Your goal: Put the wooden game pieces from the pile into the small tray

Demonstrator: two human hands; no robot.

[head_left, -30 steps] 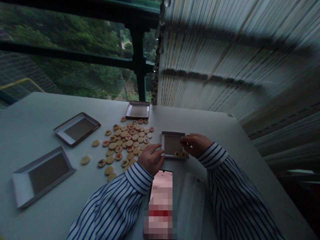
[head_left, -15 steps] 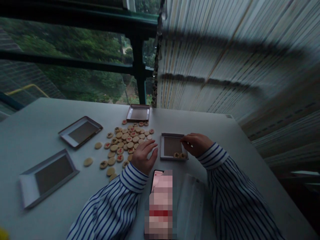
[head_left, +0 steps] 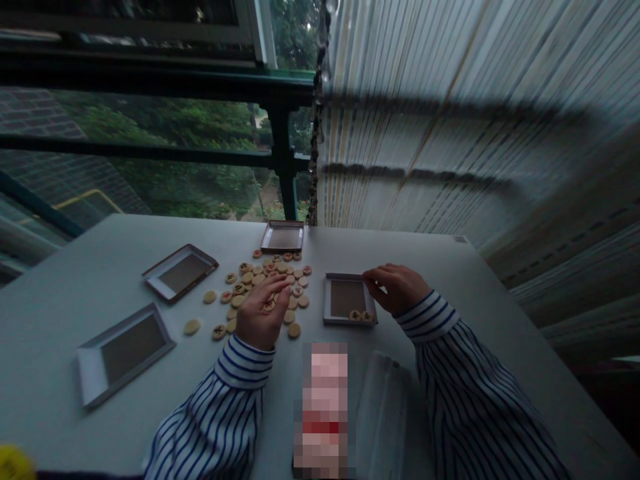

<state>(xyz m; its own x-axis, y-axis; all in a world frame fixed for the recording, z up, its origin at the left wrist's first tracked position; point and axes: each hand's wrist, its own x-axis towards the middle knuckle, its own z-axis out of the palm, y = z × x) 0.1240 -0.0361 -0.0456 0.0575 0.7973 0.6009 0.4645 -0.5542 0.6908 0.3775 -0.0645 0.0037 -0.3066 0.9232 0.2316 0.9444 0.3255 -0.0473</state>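
My left hand (head_left: 263,312) hovers over a loose pile of Chinese chess pieces (head_left: 239,289), its fingers stretched out and the thumb apart, with no piece visible in it. Round and pale wooden, the pieces bear red or black characters; others show a blank side. At the far right corner of a shallow box (head_left: 326,300), my right hand (head_left: 396,287) has thumb and fingers pinched on the rim. Two pieces with black characters (head_left: 355,316) lie side by side at that box's near right corner. Part of the pile is hidden under my left hand.
On the white table stand three more shallow boxes: one at the far side (head_left: 283,235), one at left (head_left: 180,272), another nearer left (head_left: 125,353). A blurred-out phone (head_left: 323,407) and a clear plastic sleeve (head_left: 383,407) lie in front. A string curtain hangs behind.
My left hand has moved left over the pile, uncovering pieces on its right side. My right hand stays at the box corner. The view has tilted slightly upward.
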